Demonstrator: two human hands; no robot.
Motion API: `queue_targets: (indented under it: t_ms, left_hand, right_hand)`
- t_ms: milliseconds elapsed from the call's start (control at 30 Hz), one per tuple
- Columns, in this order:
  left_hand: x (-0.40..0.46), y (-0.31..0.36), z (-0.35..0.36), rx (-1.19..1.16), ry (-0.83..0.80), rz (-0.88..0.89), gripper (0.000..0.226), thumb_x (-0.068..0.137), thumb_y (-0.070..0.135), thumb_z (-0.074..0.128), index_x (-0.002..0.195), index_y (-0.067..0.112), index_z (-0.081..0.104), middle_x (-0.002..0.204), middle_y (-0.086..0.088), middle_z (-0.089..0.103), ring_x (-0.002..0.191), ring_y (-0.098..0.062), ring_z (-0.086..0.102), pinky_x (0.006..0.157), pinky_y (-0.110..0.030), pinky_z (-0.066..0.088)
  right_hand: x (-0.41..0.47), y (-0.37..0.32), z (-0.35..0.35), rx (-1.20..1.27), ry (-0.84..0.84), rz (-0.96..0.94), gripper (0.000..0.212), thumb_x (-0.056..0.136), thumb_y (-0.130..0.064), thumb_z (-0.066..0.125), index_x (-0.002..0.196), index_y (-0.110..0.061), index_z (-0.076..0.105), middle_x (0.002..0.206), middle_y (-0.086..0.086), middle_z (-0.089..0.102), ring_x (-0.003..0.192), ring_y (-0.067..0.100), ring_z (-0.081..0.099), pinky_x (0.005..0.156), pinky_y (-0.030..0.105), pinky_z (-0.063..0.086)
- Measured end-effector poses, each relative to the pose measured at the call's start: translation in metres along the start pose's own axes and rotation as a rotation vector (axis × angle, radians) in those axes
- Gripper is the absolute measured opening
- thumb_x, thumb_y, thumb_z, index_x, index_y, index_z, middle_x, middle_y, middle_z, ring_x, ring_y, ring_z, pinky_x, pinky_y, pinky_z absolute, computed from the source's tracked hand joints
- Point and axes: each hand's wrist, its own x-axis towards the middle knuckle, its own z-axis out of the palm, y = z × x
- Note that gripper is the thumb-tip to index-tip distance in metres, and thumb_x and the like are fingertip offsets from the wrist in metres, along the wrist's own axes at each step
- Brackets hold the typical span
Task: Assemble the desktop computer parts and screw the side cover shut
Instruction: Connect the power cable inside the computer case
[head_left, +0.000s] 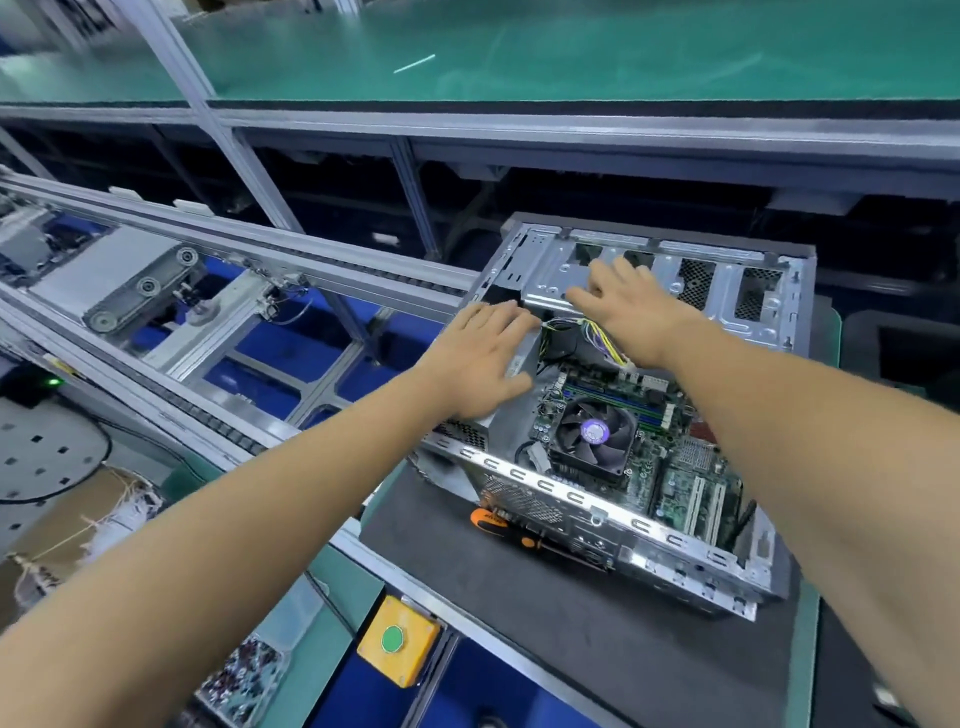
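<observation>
At the far left a roller conveyor (208, 291) ran diagonally past the bench, with a cardboard box (67, 525) of pale packing scraps below it. Nearer, a yellow button box (400, 647) with a green push-button sat on the bench edge. The dark work mat (467, 561) carried the open computer case (649, 415), lying on its side, its side cover off and its insides facing up. The case was bare silver metal, perforated along the near rim. An orange-and-black screwdriver (498, 525) lay on the mat, touching the case's near wall.

The left hand (483, 358) lay flat, palm down and fingers spread, on the grey power-supply block (511, 400) in the case's left corner; it gripped nothing. Just right of it a bundle of yellow and black wires (592, 338) came out between the two hands. Below that sat the green motherboard (670, 467) with its black cooler fan (592, 434), a purple sticker on the hub.

The right hand (631, 304) rested open, fingers splayed, on the silver drive cage (727, 301) at the case's far side, closed on nothing. Both forearms crossed the view and hid part of the case's left rim and right side of the board. Beyond stood a long green-topped bench (571, 52).
</observation>
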Motion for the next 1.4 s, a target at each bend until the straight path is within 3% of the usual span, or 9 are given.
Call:
queue_targets:
  t_ms: [100,233,533,700,933,1133,1267,1333,1400]
  left_hand:
    - [0.002,-0.001,0.003,0.072,0.017,0.038,0.067,0.089,0.05,0.037,0.148,0.019,0.037,0.137,-0.004,0.044,0.13,-0.025,0.039,0.119,-0.04,0.018]
    - [0.007,-0.002,0.003,0.077,0.015,0.049,0.073,0.086,0.056,0.022,0.146,0.017,0.037,0.136,-0.005,0.042,0.13,-0.026,0.037,0.121,-0.042,0.014]
    - [-0.002,-0.003,0.007,0.079,0.075,0.099,0.064,0.096,0.048,0.029,0.147,0.009,0.039,0.136,-0.006,0.045,0.125,-0.024,0.041,0.119,-0.041,0.015]
    - [-0.003,-0.005,0.011,0.03,0.079,0.134,0.06,0.097,0.041,0.033,0.147,0.008,0.038,0.144,-0.009,0.04,0.14,-0.025,0.034,0.123,-0.038,-0.007]
    - [0.008,-0.007,0.016,-0.018,0.096,0.13,0.059,0.097,0.043,0.027,0.151,0.022,0.032,0.148,-0.005,0.038,0.139,-0.023,0.033,0.121,-0.038,0.0]
    - [0.004,-0.008,0.013,0.009,0.094,0.173,0.05,0.096,0.041,0.034,0.139,0.019,0.047,0.14,-0.008,0.048,0.126,-0.024,0.043,0.12,-0.041,0.005]
    - [-0.006,-0.025,0.013,-0.107,0.174,-0.028,0.081,0.094,0.061,0.036,0.152,0.005,0.033,0.153,-0.013,0.038,0.143,-0.026,0.025,0.124,-0.039,-0.005]
    - [-0.012,-0.032,0.014,-0.149,0.273,-0.168,0.107,0.081,0.078,0.049,0.152,0.002,0.028,0.156,-0.016,0.031,0.148,-0.03,0.02,0.125,-0.044,0.006]
    - [-0.012,-0.036,0.014,-0.283,0.239,-0.293,0.124,0.065,0.086,0.061,0.155,0.014,0.016,0.158,-0.015,0.019,0.15,-0.033,0.017,0.123,-0.048,0.015]
  right_hand:
    - [0.0,0.0,0.0,0.035,0.004,0.032,0.087,0.063,0.02,0.061,0.129,-0.026,0.029,0.116,0.008,0.028,0.098,0.029,0.031,0.08,0.043,0.039]
    - [0.001,0.001,0.002,0.023,0.0,0.028,0.082,0.065,0.017,0.062,0.132,-0.022,0.033,0.132,0.011,0.03,0.11,0.031,0.032,0.084,0.041,0.029]
    - [0.001,0.001,-0.001,0.056,0.0,0.024,0.071,0.059,0.019,0.051,0.115,-0.019,0.029,0.126,0.012,0.037,0.1,0.024,0.027,0.08,0.04,0.027]
    - [0.0,0.001,0.001,0.066,0.021,0.03,0.067,0.064,0.016,0.05,0.115,-0.02,0.026,0.128,0.009,0.033,0.104,0.023,0.025,0.084,0.036,0.019]
    - [-0.002,0.0,-0.004,0.094,0.013,0.024,0.063,0.068,0.01,0.054,0.117,-0.019,0.028,0.133,0.01,0.035,0.111,0.027,0.028,0.088,0.036,0.022]
    - [-0.002,0.001,-0.005,0.085,-0.008,0.05,0.059,0.072,0.009,0.053,0.124,-0.014,0.037,0.137,0.009,0.033,0.113,0.026,0.026,0.088,0.033,0.015]
    - [0.0,0.001,-0.004,0.084,-0.021,0.061,0.056,0.077,0.003,0.056,0.129,-0.01,0.042,0.139,0.011,0.035,0.116,0.029,0.028,0.092,0.035,0.021]
    - [0.0,0.002,-0.004,0.091,-0.02,0.061,0.055,0.077,0.002,0.057,0.13,-0.009,0.044,0.138,0.012,0.037,0.116,0.031,0.03,0.094,0.038,0.024]
    - [0.0,0.002,-0.004,0.1,-0.024,0.065,0.056,0.076,0.003,0.056,0.129,-0.009,0.045,0.138,0.012,0.037,0.116,0.031,0.031,0.093,0.038,0.023]
